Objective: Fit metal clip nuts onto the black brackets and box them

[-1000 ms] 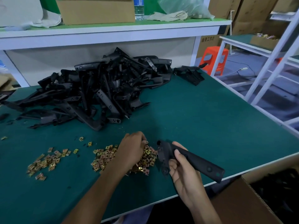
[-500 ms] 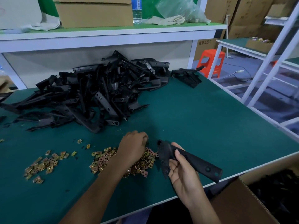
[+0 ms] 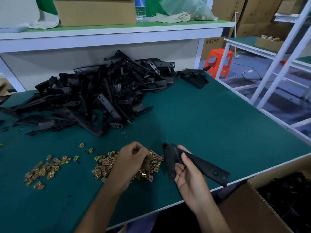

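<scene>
Green matting over the surface (image 3: pixel 218 125); toward its back left, a tangled pile of brackets (image 3: pixel 101 98), all black plastic; nearer the front, a heap of clip nuts (image 3: pixel 104 165), brass-coloured, and a smaller scatter (image 3: pixel 42 172) well apart to the left. Left grip (image 3: pixel 133 158) knuckles-up over that heap, fingers curled down among the nuts; one nut glinting at the fingertips, but pinched or merely touched, cannot tell. Right grip (image 3: pixel 190 177) palm-up just beside the heap, fingers and thumb wrapped round a single black bracket (image 3: pixel 202 165); held up off the surface, wider end toward the nuts, drilled end slanting right past the front edge. Below that edge at lower right, an open cardboard box (image 3: pixel 249 207) with dark parts inside. Behind, a shelf (image 3: pixel 117 29) bearing a carton (image 3: pixel 96 12) and a water bottle (image 3: pixel 140 9); beyond, an orange stool (image 3: pixel 218 63).
</scene>
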